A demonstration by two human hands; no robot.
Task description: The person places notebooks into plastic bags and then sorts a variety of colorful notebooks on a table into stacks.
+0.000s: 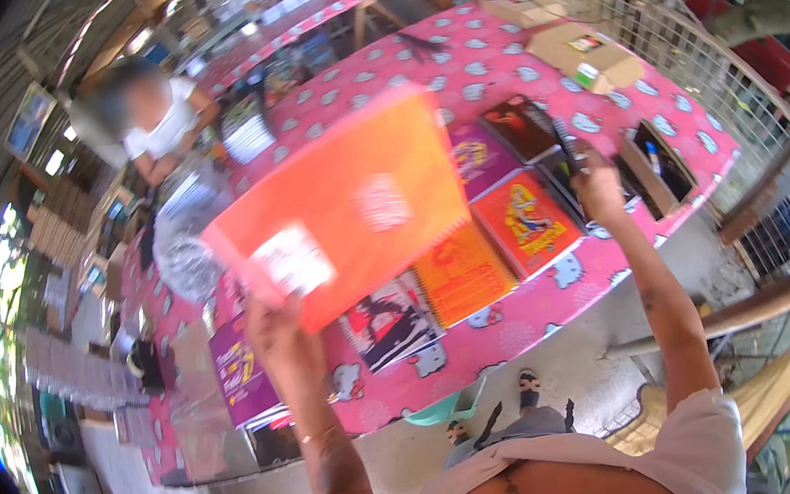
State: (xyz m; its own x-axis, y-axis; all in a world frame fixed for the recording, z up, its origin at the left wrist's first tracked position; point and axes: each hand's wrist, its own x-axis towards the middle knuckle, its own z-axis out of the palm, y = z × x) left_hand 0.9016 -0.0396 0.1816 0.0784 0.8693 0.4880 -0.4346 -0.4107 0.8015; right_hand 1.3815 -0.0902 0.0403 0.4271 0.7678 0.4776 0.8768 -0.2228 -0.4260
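Note:
My left hand grips the lower left corner of an orange spiral notebook, raised and tilted above the table. Its face carries a white label and a pale printed patch. Over at the right, my right hand is closed around a dark slim object, whose kind is too blurred to name. Below that hand lies a dark notebook. Beside it are a red notebook and a yellow-orange spiral notebook. A black-and-white notebook lies partly under the raised one.
A pink patterned cloth covers the table. An open box with pens stands right of my right hand. Purple notebooks lie at the left, near a clear plastic bag. Another person is across the table at the far left.

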